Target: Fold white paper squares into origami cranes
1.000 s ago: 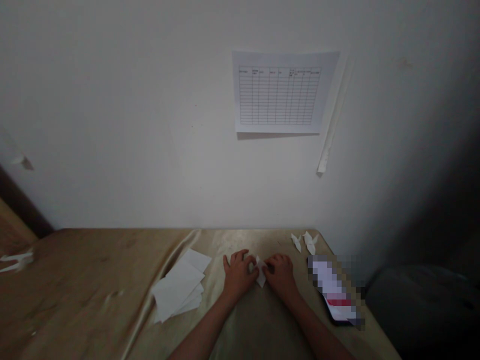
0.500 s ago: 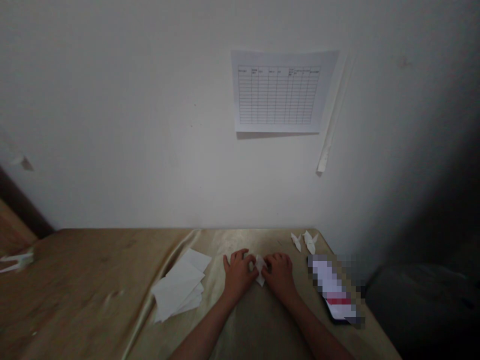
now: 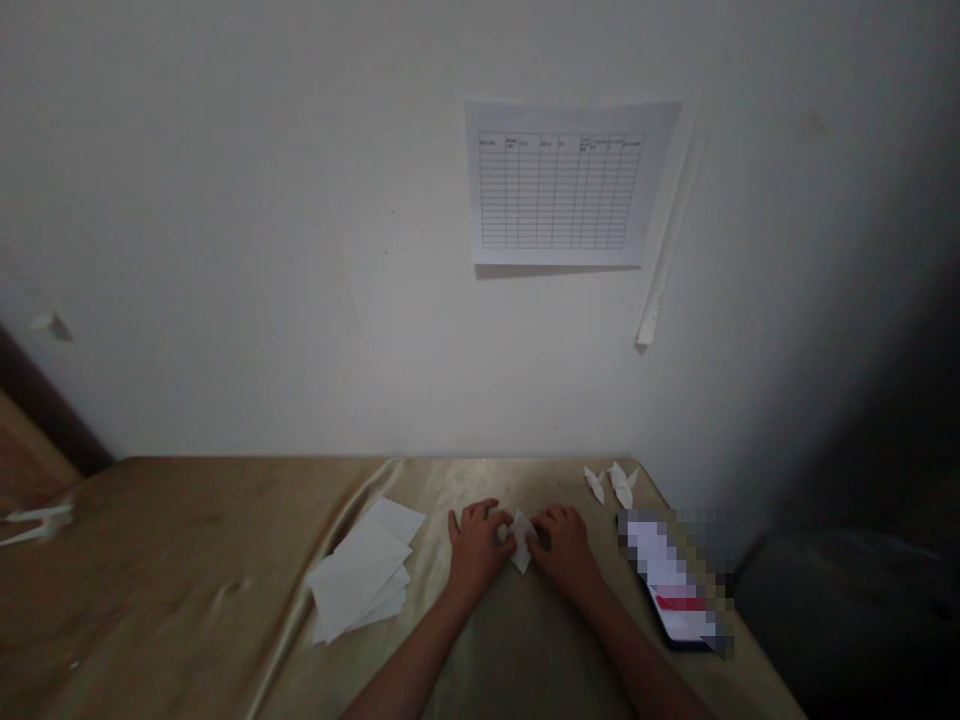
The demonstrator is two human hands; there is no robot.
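Note:
A small folded white paper [image 3: 523, 552] lies on the gold tablecloth between my hands, its point facing away from me. My left hand [image 3: 478, 540] pinches its left edge with thumb and forefinger, the other fingers spread and curled. On the other side my right hand [image 3: 561, 540] has its thumb and forefinger on the paper's right edge, with the remaining fingers bent. To the left, several white paper sheets [image 3: 364, 570] lie fanned out. Two small folded paper pieces, one smaller [image 3: 595, 486] and one larger [image 3: 622, 484], rest near the back right corner.
A phone [image 3: 671, 590] with a lit, pixelated screen lies along the table's right side. A printed table sheet [image 3: 559, 190] and a paper strip [image 3: 664, 270] hang on the wall. White scraps [image 3: 37, 522] sit at the far left of the tablecloth [image 3: 172, 580].
My right hand's fingers have shifted slightly on the paper, and more of its right side shows. The whole view has moved very slightly.

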